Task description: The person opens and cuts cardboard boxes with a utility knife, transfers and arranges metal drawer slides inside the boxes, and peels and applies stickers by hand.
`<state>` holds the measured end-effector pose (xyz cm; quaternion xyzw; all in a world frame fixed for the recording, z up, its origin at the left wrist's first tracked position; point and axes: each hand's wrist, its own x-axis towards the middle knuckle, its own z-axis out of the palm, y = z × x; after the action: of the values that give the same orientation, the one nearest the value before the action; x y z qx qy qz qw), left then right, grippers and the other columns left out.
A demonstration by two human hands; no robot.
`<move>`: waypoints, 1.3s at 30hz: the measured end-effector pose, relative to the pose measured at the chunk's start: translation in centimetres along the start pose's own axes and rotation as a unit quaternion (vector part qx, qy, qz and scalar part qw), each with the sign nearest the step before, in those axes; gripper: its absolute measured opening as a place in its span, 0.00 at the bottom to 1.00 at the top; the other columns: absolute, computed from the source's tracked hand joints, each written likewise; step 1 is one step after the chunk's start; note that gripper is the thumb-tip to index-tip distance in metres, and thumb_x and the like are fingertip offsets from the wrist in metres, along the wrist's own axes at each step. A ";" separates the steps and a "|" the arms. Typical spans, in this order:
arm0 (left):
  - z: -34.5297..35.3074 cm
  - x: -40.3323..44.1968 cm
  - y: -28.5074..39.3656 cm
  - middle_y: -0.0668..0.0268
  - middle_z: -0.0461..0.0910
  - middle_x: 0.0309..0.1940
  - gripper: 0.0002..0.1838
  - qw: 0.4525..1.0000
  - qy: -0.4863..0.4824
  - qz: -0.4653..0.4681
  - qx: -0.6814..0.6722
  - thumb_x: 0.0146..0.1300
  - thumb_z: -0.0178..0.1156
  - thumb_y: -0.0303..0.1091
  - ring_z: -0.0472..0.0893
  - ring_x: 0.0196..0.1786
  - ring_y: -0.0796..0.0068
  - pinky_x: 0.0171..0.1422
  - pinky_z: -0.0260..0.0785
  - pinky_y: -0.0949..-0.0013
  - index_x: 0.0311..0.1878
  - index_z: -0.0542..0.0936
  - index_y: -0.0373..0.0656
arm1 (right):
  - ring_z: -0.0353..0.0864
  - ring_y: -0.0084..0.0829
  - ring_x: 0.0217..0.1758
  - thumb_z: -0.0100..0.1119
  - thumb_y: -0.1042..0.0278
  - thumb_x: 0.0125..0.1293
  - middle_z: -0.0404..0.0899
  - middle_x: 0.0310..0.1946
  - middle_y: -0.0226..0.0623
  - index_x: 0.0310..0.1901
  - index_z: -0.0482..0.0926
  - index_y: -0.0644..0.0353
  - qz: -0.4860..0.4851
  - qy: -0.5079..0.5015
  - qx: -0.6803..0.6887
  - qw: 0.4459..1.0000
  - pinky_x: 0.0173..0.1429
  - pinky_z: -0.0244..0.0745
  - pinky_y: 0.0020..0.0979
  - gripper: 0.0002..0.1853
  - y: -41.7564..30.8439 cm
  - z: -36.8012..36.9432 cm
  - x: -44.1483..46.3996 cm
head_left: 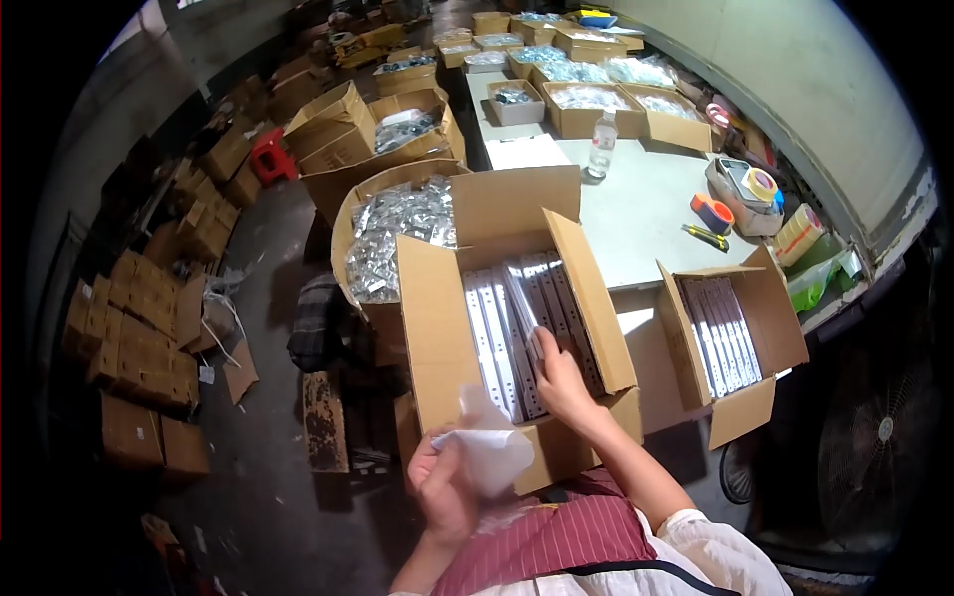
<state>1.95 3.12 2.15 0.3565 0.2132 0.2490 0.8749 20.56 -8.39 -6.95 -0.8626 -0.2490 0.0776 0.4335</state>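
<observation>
Strips (494, 343) in the box (429, 338) run 11 to 5 o'clock. Your right hand (564, 382) pinches one; your left hand (442, 482) pinches a sheet (487, 457).

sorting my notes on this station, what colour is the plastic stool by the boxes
The plastic stool is red, seen best in the head view.

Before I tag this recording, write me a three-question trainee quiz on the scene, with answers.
1. What is the left hand holding? a) a roll of orange tape; b) a thin, whitish, see-through sheet; c) a yellow knife.
2. True or false: the clear plastic bottle stands upright on the white table.
3. Which hand reaches into the open brown cardboard box of long metal strips with holes?
Key: 1 b; 2 true; 3 the right hand.
</observation>
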 end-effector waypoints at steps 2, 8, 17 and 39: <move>-0.1 0.1 0.1 0.44 0.81 0.56 0.08 1.000 -0.011 0.000 0.019 0.72 0.55 0.29 0.83 0.53 0.67 0.61 0.73 0.68 0.48 0.77 0.35 | 0.78 0.62 0.48 0.50 0.84 0.58 0.74 0.44 0.74 0.67 0.60 0.72 -0.070 0.053 -0.115 0.990 0.50 0.76 0.51 0.32 1.5 2.0 0.3; -0.3 -0.1 -0.7 0.38 0.79 0.57 0.09 0.995 -0.068 0.036 0.059 0.70 0.57 0.30 0.83 0.54 0.63 0.61 0.75 0.66 0.48 0.77 0.35 | 0.82 0.56 0.30 0.54 0.87 0.52 0.79 0.25 0.60 0.62 0.63 0.84 -0.087 0.002 -0.146 0.985 0.35 0.78 0.49 0.32 3.3 4.3 2.3; -5.2 1.3 -0.4 0.50 0.72 0.68 0.24 0.992 -0.066 0.015 0.104 0.69 0.54 0.35 0.72 0.69 0.57 0.73 0.66 0.54 0.65 0.72 0.35 | 0.77 0.39 0.46 0.57 0.68 0.63 0.73 0.32 0.46 0.51 0.78 0.64 -0.138 -0.044 -0.053 0.988 0.55 0.75 0.38 0.15 -0.4 -4.8 -8.6; 6.6 -3.0 -44.6 0.46 0.84 0.44 0.27 0.781 -0.142 -0.270 0.546 0.63 0.68 0.50 0.79 0.47 0.48 0.51 0.72 0.63 0.51 0.82 0.32 | 0.87 0.44 0.52 0.59 0.63 0.59 0.87 0.48 0.46 0.42 0.88 0.58 0.544 -0.176 -0.004 0.821 0.52 0.83 0.45 0.14 66.2 -2.1 -47.4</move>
<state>15.89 -29.78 -25.50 0.7336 0.2739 -0.2086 0.5859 4.35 -66.59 -61.60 -0.8314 0.1878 0.4502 0.2662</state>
